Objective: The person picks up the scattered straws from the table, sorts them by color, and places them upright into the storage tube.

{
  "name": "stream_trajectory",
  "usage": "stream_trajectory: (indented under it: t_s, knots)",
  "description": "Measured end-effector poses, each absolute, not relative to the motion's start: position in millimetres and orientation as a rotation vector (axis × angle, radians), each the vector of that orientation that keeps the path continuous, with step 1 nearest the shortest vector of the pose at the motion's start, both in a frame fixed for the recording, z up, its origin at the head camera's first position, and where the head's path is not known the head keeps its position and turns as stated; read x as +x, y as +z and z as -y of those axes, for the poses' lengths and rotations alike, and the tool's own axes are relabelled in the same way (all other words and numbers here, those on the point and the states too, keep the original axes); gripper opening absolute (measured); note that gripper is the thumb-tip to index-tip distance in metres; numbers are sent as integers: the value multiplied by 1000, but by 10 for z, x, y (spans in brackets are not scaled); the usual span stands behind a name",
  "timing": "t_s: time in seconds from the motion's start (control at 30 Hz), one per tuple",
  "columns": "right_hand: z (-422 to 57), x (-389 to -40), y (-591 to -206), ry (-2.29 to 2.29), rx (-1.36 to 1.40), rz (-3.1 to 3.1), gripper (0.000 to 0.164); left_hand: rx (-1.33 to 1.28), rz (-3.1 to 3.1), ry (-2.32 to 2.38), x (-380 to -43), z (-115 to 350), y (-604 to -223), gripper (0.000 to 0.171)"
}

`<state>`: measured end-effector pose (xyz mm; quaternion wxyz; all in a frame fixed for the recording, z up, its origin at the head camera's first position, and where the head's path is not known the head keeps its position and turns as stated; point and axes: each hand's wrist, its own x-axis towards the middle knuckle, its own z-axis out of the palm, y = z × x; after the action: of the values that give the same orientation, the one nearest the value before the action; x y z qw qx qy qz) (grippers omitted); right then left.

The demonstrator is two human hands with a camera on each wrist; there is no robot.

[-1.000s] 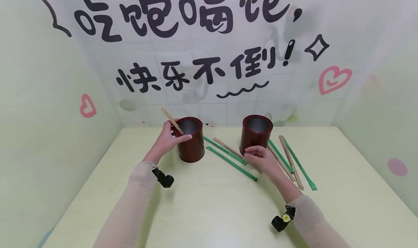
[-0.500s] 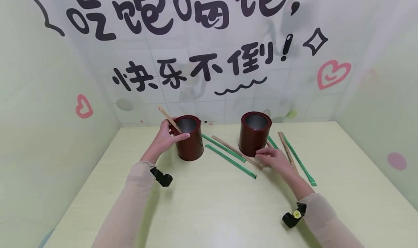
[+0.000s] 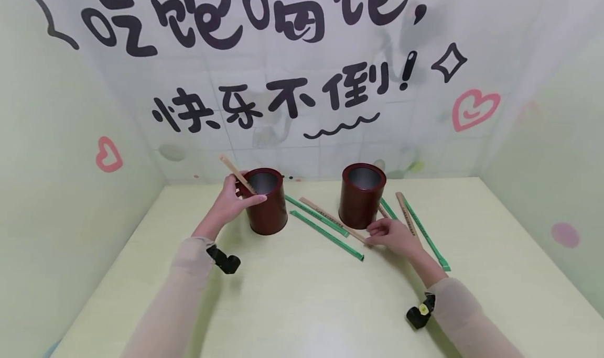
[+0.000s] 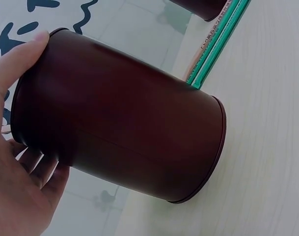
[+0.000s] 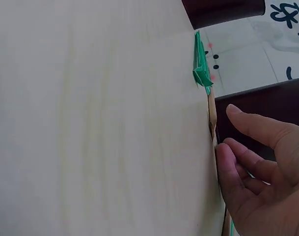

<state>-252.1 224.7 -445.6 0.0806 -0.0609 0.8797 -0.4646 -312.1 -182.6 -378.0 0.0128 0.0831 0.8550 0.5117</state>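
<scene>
My left hand grips a dark red canister at its rim, thumb in front and the other fingers behind. In the left wrist view this canister fills the middle. A brown paper-wrapped straw leans out over the rim on the hand's side. My right hand is low over the table before a second dark red canister. Its fingertips are right at the near end of a brown wrapped straw. In the right wrist view, thumb and loosely curled fingers stand apart beside the brown straw's end.
Two green wrapped straws lie slanted between the canisters. Right of the second canister lie more wrapped straws, including a green one and a brown one. A lettered wall sheet rises behind the table.
My right hand has moved right along the brown straw, uncovering its near end, then slightly down to that end. The left hand keeps its grip; the head view has shifted a little.
</scene>
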Motion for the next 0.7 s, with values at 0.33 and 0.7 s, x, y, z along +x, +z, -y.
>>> stream_trajectory:
  t_s: [0.33,0.7]
  knots:
    - [-2180,-2596,-4456,-1160,-263,-2774,14,243,-2654,1603,-3131,1839,-3784,91]
    - [-2183,-2672,-4467,-1188,-232,-2784,8,243,-2658,1588,-3197,1842,-3754,91]
